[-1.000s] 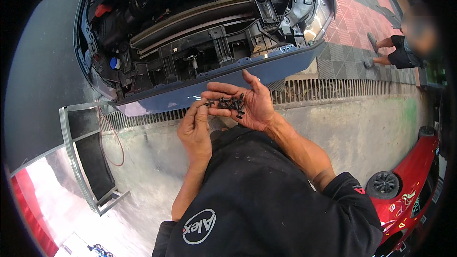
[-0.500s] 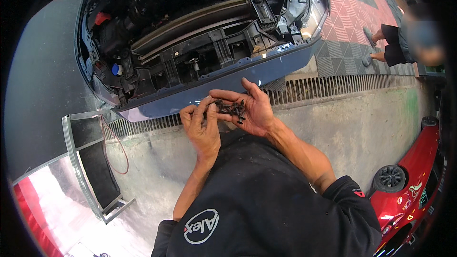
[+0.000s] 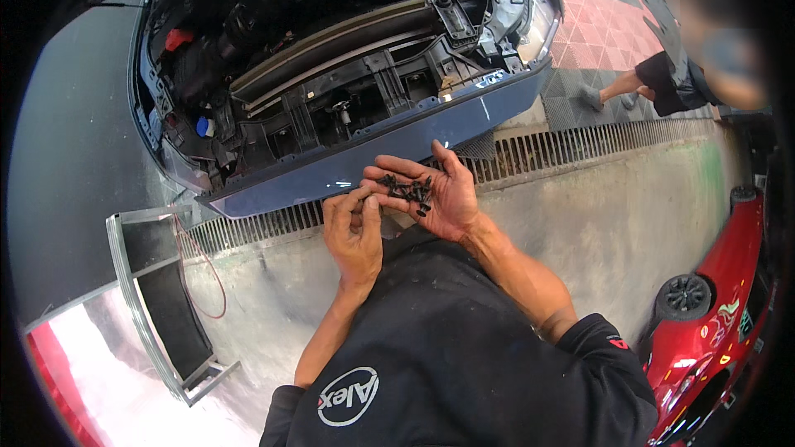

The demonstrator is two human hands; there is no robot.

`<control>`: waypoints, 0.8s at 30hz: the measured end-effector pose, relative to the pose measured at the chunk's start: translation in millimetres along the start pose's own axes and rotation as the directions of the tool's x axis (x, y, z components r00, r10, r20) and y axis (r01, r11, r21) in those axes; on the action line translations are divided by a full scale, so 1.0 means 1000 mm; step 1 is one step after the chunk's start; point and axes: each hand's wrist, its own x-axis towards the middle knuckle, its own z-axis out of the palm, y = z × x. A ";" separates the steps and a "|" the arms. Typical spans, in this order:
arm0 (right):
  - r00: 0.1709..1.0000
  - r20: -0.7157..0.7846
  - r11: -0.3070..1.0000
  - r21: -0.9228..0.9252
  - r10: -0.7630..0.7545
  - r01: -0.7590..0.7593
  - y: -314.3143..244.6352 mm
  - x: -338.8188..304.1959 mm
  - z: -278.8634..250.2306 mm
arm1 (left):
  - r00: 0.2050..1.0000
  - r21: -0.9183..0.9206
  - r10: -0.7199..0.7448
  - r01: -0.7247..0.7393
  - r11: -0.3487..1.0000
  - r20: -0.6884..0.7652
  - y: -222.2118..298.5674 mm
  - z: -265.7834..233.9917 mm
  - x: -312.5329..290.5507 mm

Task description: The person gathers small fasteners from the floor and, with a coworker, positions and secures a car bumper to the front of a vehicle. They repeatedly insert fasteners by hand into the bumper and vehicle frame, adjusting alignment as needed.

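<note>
Fasteners [image 3: 406,189] lie on my spread right hand [image 3: 454,202]. My left hand [image 3: 353,238] curls beside them; I cannot tell whether it pinches one.

Even light shows the fingers [image 3: 402,168] clearly; beyond them the engine bay [image 3: 273,0] lies dim. Glare bleaches the pale surface [image 3: 120,364] to their lower left, and highlights fleck the red car [image 3: 672,360] to their lower right. Far around them, edges bow toward a black rim; to their upper right, a co-worker's head [image 3: 722,41] is blurred.
</note>
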 end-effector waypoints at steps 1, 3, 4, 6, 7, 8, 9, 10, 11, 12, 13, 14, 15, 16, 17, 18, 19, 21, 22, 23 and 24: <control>1.000 -0.005 1.000 -0.006 -0.015 0.015 0.006 -0.001 -0.001 | 1.000 0.000 0.021 -0.021 1.000 0.021 -0.002 -0.004 0.000; 0.999 -0.021 0.999 -0.010 -0.043 0.043 0.023 -0.005 0.000 | 0.997 -0.017 0.026 -0.024 1.000 0.072 -0.006 -0.013 -0.005; 0.997 -0.057 0.998 -0.027 -0.058 0.057 0.030 -0.010 0.003 | 0.995 -0.034 0.014 -0.011 0.999 0.100 -0.009 -0.017 -0.007; 0.995 -0.079 0.998 0.003 -0.062 0.063 0.042 -0.020 0.004 | 0.989 -0.071 0.007 0.003 0.997 0.147 -0.016 -0.023 -0.015; 0.994 -0.080 0.997 0.018 -0.072 0.074 0.049 -0.025 0.001 | 0.986 -0.087 0.014 0.001 0.996 0.166 -0.021 -0.027 -0.020; 0.993 -0.084 0.996 0.030 -0.084 0.086 0.055 -0.032 -0.004 | 0.982 -0.108 0.017 0.003 0.994 0.186 -0.024 -0.027 -0.025; 0.991 -0.088 0.994 0.043 -0.096 0.100 0.061 -0.037 -0.008 | 0.975 -0.124 -0.009 0.037 0.992 0.220 -0.026 -0.028 -0.029; 0.989 -0.101 0.993 0.035 -0.106 0.110 0.067 -0.043 -0.012 | 0.967 -0.137 -0.035 0.072 0.988 0.254 -0.026 -0.030 -0.032; 0.988 -0.109 0.993 0.030 -0.109 0.113 0.073 -0.049 -0.015 | 0.957 -0.143 -0.063 0.107 0.984 0.283 -0.028 -0.033 -0.036; 0.981 -0.144 0.991 0.021 -0.130 0.134 0.078 -0.055 -0.015 | 0.953 -0.150 -0.057 0.105 0.983 0.297 -0.031 -0.034 -0.040; 0.975 -0.163 0.988 0.014 -0.150 0.154 0.082 -0.061 -0.017 | 0.950 -0.156 -0.053 0.105 0.982 0.307 -0.035 -0.034 -0.043; 0.969 -0.176 0.985 0.008 -0.171 0.175 0.086 -0.065 -0.018 | 0.948 -0.160 -0.045 0.100 0.982 0.316 -0.036 -0.035 -0.045; 0.964 -0.188 0.981 0.001 -0.189 0.192 0.089 -0.068 -0.019 | 0.947 -0.156 -0.037 0.091 0.984 0.318 -0.034 -0.035 -0.047; 0.963 -0.178 0.979 -0.006 -0.202 0.204 0.093 -0.071 -0.021 | 0.948 -0.152 -0.030 0.082 0.985 0.317 -0.031 -0.036 -0.050; 0.962 -0.164 0.976 -0.014 -0.217 0.218 0.094 -0.073 -0.023 | 0.949 -0.148 -0.019 0.069 0.987 0.315 -0.027 -0.036 -0.051; 0.962 -0.149 0.973 -0.021 -0.230 0.230 0.096 -0.075 -0.024 | 0.947 -0.172 -0.019 0.077 0.982 0.320 -0.022 -0.037 -0.053; 0.962 -0.160 0.975 -0.013 -0.223 0.224 0.098 -0.078 -0.024 | 0.946 -0.195 -0.019 0.086 0.977 0.323 -0.017 -0.037 -0.057; 0.962 -0.176 0.977 -0.001 -0.209 0.213 0.100 -0.084 -0.022 | 0.946 -0.225 0.001 0.076 0.971 0.323 -0.015 -0.036 -0.063; 0.965 -0.164 0.978 -0.006 -0.207 0.208 0.101 -0.086 -0.023 | 0.947 -0.229 0.017 0.060 0.972 0.322 -0.019 -0.034 -0.068; 0.967 -0.153 0.979 -0.006 -0.204 0.205 0.104 -0.090 -0.025 | 0.945 -0.229 0.032 0.045 0.972 0.326 -0.019 -0.033 -0.072; 0.969 -0.142 0.979 -0.005 -0.201 0.202 0.105 -0.094 -0.027 | 0.948 -0.229 0.039 0.036 0.973 0.316 -0.017 -0.032 -0.077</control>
